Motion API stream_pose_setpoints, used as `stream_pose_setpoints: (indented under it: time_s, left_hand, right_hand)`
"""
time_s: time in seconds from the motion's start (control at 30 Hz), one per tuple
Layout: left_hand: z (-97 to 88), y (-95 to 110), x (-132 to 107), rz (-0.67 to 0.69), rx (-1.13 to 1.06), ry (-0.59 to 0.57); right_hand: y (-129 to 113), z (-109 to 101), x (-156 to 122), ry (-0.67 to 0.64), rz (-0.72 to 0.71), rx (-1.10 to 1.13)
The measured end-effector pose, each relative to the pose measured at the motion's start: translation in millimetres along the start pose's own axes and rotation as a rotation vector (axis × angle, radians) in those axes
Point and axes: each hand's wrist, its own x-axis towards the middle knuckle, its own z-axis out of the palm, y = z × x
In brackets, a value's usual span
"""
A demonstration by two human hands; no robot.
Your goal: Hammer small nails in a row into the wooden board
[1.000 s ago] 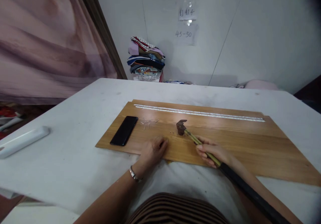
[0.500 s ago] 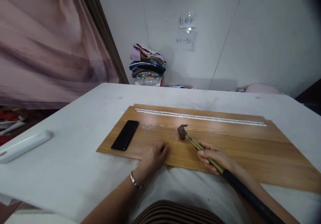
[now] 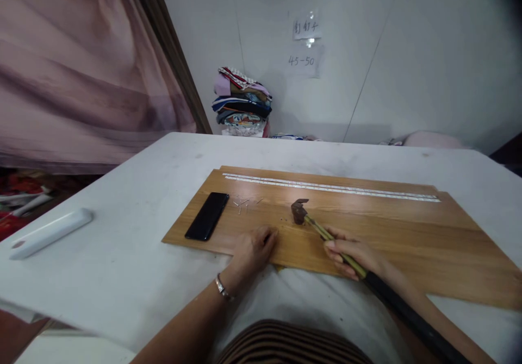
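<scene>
My right hand (image 3: 346,251) is wrapped around the handle of a claw hammer (image 3: 299,212), whose far end is covered in black. The brown hammer head rests on the wooden board (image 3: 391,233), beside a few tiny dark specks. Close to the board's near edge, my left hand (image 3: 256,244) lies with its fingers curled in, and nothing shows sticking out of it. Several thin nails (image 3: 243,205) are scattered on the board beyond this hand. To their left lies a black phone (image 3: 207,216).
Two pale measuring strips (image 3: 330,186) run along the board's far side. The board lies on a white table (image 3: 122,201). A white elongated object (image 3: 53,233) is at the left, a pile of folded clothes (image 3: 242,103) behind the table, and a pink curtain (image 3: 81,70) at the left.
The whole view has shifted slightly, so things appear a little farther right and higher. Both hands and the hammer keep about the same place on the board.
</scene>
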Motion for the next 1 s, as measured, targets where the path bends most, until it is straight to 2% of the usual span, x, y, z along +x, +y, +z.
stream_pose_setpoints:
  time_s: [0.47, 1.0]
  left_hand:
    - [-0.4, -1.1, 0.7, 0.006, 0.015, -0.024]
    - [1.4, -2.0, 0.8, 0.035, -0.028, 0.008]
  right_hand:
    - [0.6, -2.2, -1.7, -0.003, -0.013, 0.041]
    - [1.9, -2.0, -5.3, -0.002, -0.033, 0.067]
